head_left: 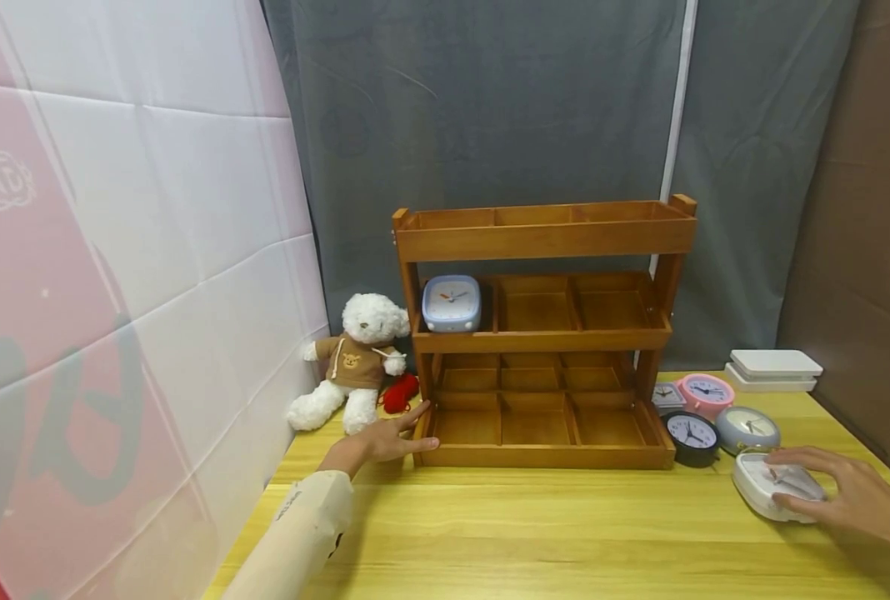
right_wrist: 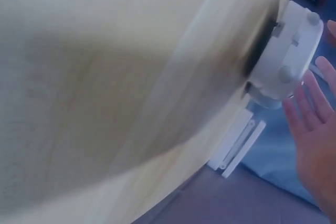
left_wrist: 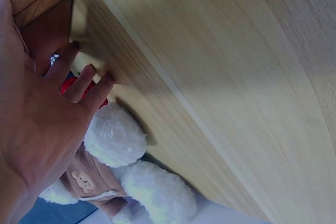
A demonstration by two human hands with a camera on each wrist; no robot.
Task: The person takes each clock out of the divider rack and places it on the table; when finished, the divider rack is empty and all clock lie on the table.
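At the right, a white alarm clock sits on the wooden table, its face tilted up. My right hand reaches over this clock, thumb and fingers spread across its face. In the right wrist view the fingers look nearly straight beside the clock's body. My left hand rests at the lower left corner of a brown wooden shelf, thumb on the front rim. Its fingers lie extended and spread in the left wrist view.
A blue alarm clock stands in the middle tier's left compartment. Black, grey and pink clocks cluster right of the shelf, near a white box-like object. A white plush bear and red yarn are at left.
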